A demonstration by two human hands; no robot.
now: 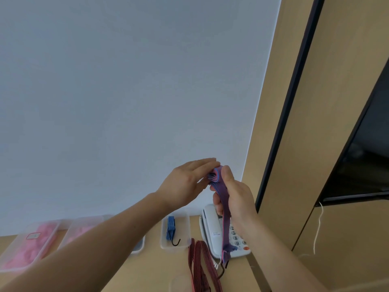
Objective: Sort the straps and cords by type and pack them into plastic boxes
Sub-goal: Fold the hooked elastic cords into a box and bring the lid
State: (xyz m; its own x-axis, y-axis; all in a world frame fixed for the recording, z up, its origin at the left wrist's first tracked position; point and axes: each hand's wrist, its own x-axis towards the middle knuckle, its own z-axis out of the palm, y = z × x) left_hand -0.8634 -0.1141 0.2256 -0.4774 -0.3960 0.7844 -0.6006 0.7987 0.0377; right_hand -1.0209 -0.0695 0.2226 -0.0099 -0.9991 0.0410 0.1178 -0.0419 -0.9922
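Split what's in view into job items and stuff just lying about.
Job: purple strap, held by left hand and right hand; blue hooked cord in its clear box; red striped cords; boxes with pink contents.
Lying about: telephone; white string.

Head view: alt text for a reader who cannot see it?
Left hand holds the rolled end of a purple strap, right hand grips its hanging tail, before a white wall. Below lie clear plastic boxes, a white telephone and a red striped cord.
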